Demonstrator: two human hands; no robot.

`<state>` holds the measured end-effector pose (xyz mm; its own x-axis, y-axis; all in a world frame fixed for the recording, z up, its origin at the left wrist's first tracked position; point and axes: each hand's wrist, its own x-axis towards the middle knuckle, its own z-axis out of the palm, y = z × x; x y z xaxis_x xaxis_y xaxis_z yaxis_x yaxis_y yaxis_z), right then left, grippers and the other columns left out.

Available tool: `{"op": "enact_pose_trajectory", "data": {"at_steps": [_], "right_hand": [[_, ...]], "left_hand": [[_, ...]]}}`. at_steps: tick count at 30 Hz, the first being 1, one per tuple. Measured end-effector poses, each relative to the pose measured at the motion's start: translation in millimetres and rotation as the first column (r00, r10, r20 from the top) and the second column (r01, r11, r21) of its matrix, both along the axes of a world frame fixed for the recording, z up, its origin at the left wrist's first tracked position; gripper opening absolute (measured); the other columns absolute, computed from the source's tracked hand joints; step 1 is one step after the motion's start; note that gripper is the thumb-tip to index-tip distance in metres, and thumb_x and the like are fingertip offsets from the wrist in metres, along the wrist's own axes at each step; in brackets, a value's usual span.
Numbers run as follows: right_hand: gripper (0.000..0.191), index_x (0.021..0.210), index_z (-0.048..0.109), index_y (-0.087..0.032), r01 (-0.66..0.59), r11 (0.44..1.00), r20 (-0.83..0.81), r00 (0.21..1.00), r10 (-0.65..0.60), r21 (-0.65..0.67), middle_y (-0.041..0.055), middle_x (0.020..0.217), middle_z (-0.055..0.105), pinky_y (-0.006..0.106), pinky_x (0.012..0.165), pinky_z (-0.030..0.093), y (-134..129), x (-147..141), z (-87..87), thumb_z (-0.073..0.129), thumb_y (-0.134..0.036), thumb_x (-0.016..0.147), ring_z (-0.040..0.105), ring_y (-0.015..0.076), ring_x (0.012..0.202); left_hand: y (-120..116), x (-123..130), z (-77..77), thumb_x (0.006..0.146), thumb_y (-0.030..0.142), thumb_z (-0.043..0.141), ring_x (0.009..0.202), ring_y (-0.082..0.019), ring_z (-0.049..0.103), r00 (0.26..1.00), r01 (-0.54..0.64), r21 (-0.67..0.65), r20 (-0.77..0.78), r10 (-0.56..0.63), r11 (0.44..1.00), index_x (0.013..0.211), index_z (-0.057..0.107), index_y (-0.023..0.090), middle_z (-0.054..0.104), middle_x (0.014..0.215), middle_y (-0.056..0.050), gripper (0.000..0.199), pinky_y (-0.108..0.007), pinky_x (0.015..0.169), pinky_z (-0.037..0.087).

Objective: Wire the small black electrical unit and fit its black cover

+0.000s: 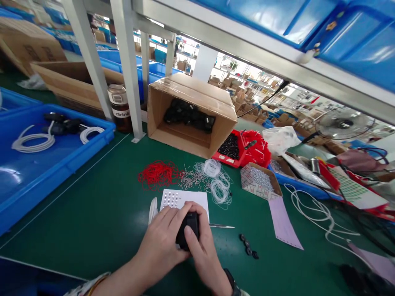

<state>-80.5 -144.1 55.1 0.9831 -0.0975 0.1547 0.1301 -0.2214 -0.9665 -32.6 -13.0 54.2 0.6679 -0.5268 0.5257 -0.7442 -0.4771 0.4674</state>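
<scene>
Between my two hands is a black plastic housing (191, 224), partly covered by fingers. My left hand (163, 234) wraps round its left side. My right hand (202, 242) grips it from the right, thumb across its near face. Beneath the hands lies a white sheet (202, 200) with rows of small round stickers. A thin pointed metal tool (222, 226) sticks out to the right of the sheet. Further right, several small black rings (247, 245) rest on the green table. A white bundle (153, 209) lies at the sheet's left edge.
Red wires (159, 174), small metal pins (191, 180) and white cord loops (220, 187) lie beyond the sheet. A cardboard box (185, 137) holds black parts. At left is a blue tray (58, 164) with coiled cables; a metal shelf post (125, 70) stands behind it.
</scene>
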Motion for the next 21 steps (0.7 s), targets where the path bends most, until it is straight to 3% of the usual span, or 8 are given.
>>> {"op": "enact_pose_trajectory", "data": {"at_steps": [3, 5, 10, 12, 14, 16, 18, 21], "right_hand": [[0.06, 0.138, 0.021, -0.022, -0.029, 0.998, -0.021, 0.999, 0.029, -0.047, 0.009, 0.142, 0.03, 0.04, 0.113, 0.017, 1, 1, -1.1, 0.046, -0.046, 0.089, 0.026, 0.0223, 0.132], [0.074, 0.142, 0.012, -0.024, -0.081, 0.99, -0.056, 0.995, 0.088, 0.118, 0.0087, 0.146, 0.025, 0.043, 0.114, 0.016, -1, 2, -3.4, 0.048, -0.055, 0.086, 0.023, 0.0238, 0.135], [0.066, 0.123, 0.048, -0.016, -0.012, 0.83, -0.24, 0.955, 0.175, 0.557, 0.0121, 0.12, 0.055, 0.045, 0.102, 0.034, 7, -5, -13.0, 0.065, -0.056, 0.074, 0.047, 0.0289, 0.116], [0.063, 0.116, 0.053, -0.015, 0.008, 0.748, -0.232, 0.953, 0.196, 0.664, 0.0112, 0.114, 0.058, 0.041, 0.1, 0.037, 16, -8, -13.1, 0.073, -0.05, 0.068, 0.05, 0.028, 0.113], [0.061, 0.112, 0.054, -0.016, 0.055, 0.707, -0.22, 0.965, 0.144, 0.705, 0.0089, 0.108, 0.061, 0.034, 0.092, 0.042, 24, -10, -9.9, 0.077, -0.046, 0.064, 0.053, 0.0246, 0.106], [0.056, 0.107, 0.054, -0.017, 0.093, 0.711, -0.235, 0.966, 0.104, 0.697, 0.0061, 0.1, 0.062, 0.027, 0.077, 0.045, 30, -10, -5.2, 0.079, -0.042, 0.063, 0.056, 0.0199, 0.093], [0.053, 0.102, 0.053, -0.017, 0.098, 0.735, -0.243, 0.966, 0.093, 0.671, 0.0037, 0.093, 0.062, 0.022, 0.068, 0.043, 36, -9, -1.1, 0.08, -0.04, 0.062, 0.055, 0.0157, 0.083], [0.052, 0.097, 0.05, -0.017, 0.075, 0.773, -0.235, 0.967, 0.097, 0.63, 0.0021, 0.087, 0.061, 0.021, 0.07, 0.042, 44, -7, 2.5, 0.08, -0.04, 0.062, 0.054, 0.0136, 0.08]], "left_hand": [[8, 4, -2.5, 0.061, 0.008, 0.061, 0.093, -0.023, 0.054, 1.0, 0.021, -0.032, -0.021, -0.022, 0.999, 0.125, 0.041, 0.022, 0.058, 0.104, -0.006, 0.068, -0.039, 0.084, 0.047], [14, 6, -4.7, 0.062, 0.014, 0.066, 0.095, -0.024, 0.054, 0.999, 0.027, -0.041, -0.031, -0.028, 0.999, 0.12, 0.043, 0.023, 0.058, 0.105, -0.006, 0.062, -0.042, 0.086, 0.046], [24, 6, -17.4, 0.054, 0.011, 0.07, 0.102, -0.026, 0.053, 0.997, -0.046, -0.108, -0.072, 0.038, 0.993, 0.116, 0.04, 0.022, 0.056, 0.111, -0.007, 0.069, -0.043, 0.091, 0.043], [28, 6, -19.8, 0.056, 0.009, 0.069, 0.106, -0.025, 0.051, 0.994, -0.055, -0.149, -0.103, 0.039, 0.987, 0.116, 0.039, 0.023, 0.054, 0.114, -0.007, 0.069, -0.042, 0.093, 0.042], [35, 9, -15.7, 0.06, 0.02, 0.075, 0.111, -0.025, 0.049, 0.975, 0.004, -0.187, -0.216, -0.045, 0.982, 0.12, 0.037, 0.025, 0.05, 0.121, -0.007, 0.071, -0.041, 0.096, 0.04], [43, 16, -5.1, 0.065, 0.047, 0.074, 0.115, -0.026, 0.047, 0.896, 0.126, -0.243, -0.387, -0.215, 0.962, 0.129, 0.031, 0.025, 0.045, 0.127, -0.009, 0.08, -0.041, 0.098, 0.039], [50, 24, 8.8, 0.073, 0.068, 0.056, 0.113, -0.026, 0.047, 0.801, 0.2, -0.297, -0.499, -0.331, 0.934, 0.131, 0.033, 0.022, 0.047, 0.126, -0.009, 0.077, -0.039, 0.096, 0.038], [56, 34, 26.0, 0.088, 0.059, 0.035, 0.092, -0.021, 0.052, 0.79, 0.113, -0.279, -0.557, -0.257, 0.953, 0.092, 0.059, 0.017, 0.056, 0.095, -0.006, 0.049, -0.032, 0.082, 0.039]]}}
